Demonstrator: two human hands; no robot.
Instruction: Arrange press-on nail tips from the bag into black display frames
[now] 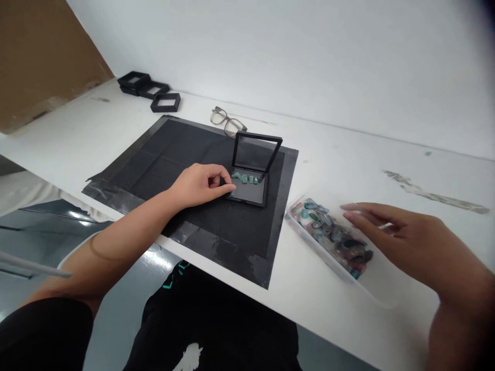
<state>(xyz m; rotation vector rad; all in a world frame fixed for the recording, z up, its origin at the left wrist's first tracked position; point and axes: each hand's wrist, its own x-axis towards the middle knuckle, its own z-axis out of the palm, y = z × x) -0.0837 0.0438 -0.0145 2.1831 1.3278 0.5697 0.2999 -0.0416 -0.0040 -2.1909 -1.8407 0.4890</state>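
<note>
The left hand rests at the left edge of an open black case, thumb and index finger curved together by a small green piece; whether they pinch it, I cannot tell. Inside the case, a row of green stones lies along the hinge side. The right hand hangs beside a clear box of mixed stones, thumb close under the forefinger (whether anything sits between them is unclear). The case stands on a black mat covering part of the white surface.
</note>
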